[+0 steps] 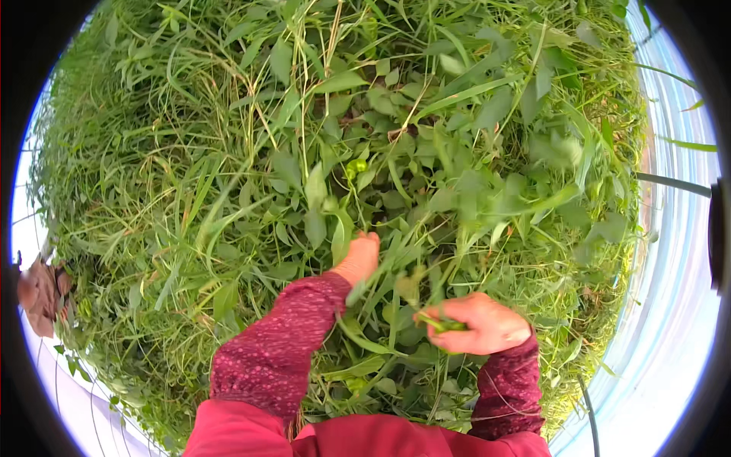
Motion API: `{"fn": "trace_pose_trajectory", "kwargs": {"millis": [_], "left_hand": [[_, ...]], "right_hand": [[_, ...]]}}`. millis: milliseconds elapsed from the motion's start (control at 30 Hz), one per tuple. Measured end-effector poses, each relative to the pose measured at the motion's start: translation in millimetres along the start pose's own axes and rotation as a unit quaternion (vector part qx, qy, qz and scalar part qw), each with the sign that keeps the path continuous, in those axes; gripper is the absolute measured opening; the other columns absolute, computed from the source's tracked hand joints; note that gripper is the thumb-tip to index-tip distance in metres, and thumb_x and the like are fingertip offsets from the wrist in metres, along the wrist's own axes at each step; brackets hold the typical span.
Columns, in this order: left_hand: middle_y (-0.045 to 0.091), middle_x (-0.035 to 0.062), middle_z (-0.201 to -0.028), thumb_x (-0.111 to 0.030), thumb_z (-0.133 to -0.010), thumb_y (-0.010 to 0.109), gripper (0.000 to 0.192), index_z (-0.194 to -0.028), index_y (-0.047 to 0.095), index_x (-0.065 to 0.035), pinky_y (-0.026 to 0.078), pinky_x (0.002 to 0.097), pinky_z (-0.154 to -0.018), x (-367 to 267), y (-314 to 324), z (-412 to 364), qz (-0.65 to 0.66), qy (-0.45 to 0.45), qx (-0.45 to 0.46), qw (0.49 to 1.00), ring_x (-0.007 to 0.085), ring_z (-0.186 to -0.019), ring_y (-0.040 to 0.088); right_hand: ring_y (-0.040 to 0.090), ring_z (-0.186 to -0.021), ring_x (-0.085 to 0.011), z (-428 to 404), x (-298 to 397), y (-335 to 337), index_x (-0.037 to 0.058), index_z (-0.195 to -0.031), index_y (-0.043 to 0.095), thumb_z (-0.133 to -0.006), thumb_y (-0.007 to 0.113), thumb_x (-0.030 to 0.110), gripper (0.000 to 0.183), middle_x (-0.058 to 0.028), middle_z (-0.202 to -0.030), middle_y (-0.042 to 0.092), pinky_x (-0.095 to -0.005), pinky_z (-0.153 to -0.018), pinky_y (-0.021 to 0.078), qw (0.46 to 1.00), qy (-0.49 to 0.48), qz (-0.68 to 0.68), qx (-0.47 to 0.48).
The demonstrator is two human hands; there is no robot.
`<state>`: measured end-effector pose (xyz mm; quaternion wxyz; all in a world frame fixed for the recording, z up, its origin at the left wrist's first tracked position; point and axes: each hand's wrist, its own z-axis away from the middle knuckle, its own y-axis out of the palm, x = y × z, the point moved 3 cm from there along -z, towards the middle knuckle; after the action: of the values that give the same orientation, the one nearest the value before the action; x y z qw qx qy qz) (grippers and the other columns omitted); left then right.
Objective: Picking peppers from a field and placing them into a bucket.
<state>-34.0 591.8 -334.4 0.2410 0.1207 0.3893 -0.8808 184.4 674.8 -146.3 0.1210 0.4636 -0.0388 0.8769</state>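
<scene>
My left hand (361,256) reaches into dense green foliage (308,188) near the middle of the view; its fingers are partly hidden among leaves, so whether it grips anything does not show. Lower right, my right hand (480,324) is closed around green pods (444,324), probably peppers, with thin stems poking out between thumb and fingers. Slightly above my left hand, a small bright green fruit (356,167) hangs among broad leaves. Both my forearms are in dark red speckled sleeves (274,343).
Tall grass blades and leafy plants surround both hands. At the far left edge another person (40,294) in brown clothing is partly visible. Pale plastic sheeting (674,228) runs along the right side, with a dark curved rod (674,183) in front of it.
</scene>
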Motion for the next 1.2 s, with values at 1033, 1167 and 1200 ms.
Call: {"fn": "trace_pose_trajectory", "kwargs": {"millis": [1033, 1167, 1200], "left_hand": [[0.050, 0.0170, -0.130, -0.017, -0.088, 0.062, 0.043, -0.128, 0.050, -0.0075, 0.049, 0.0385, -0.092, -52.6, -147.9, 43.1, 0.125, 0.296, -0.183, 0.929, 0.0345, -0.113, 0.056], [0.055, 0.0126, -0.120, -0.015, -0.087, 0.061, 0.032, -0.117, 0.055, -0.0073, 0.050, 0.0399, -0.082, -68.5, -147.2, 26.9, 0.132, 0.303, -0.074, 0.941, 0.0340, -0.101, 0.059], [0.055, 0.0122, -0.117, -0.015, -0.086, 0.061, 0.029, -0.114, 0.056, -0.0074, 0.050, 0.0395, -0.081, -70.2, -145.6, 26.4, 0.086, 0.319, -0.068, 0.941, 0.0329, -0.098, 0.060]], "right_hand": [[0.055, -0.099, -0.0104, -124.8, -21.8, 2.0, 0.0054, -0.125, 0.055, -0.092, 0.047, 0.011, 0.035, -0.0025, -0.106, 0.062, -0.0282, -0.087, 0.0463, 0.945, -0.135, -0.223, -0.200], [0.054, -0.093, -0.0087, -110.0, -30.2, -1.4, 0.0010, -0.117, 0.056, -0.091, 0.051, 0.010, 0.027, 0.0001, -0.098, 0.063, -0.0278, -0.084, 0.0464, 0.959, -0.084, -0.203, -0.179], [0.056, -0.088, -0.0097, -107.1, -28.6, -1.1, 0.0014, -0.114, 0.058, -0.091, 0.051, 0.010, 0.025, -0.0007, -0.094, 0.063, -0.0283, -0.082, 0.0470, 0.956, -0.119, -0.209, -0.167]]}}
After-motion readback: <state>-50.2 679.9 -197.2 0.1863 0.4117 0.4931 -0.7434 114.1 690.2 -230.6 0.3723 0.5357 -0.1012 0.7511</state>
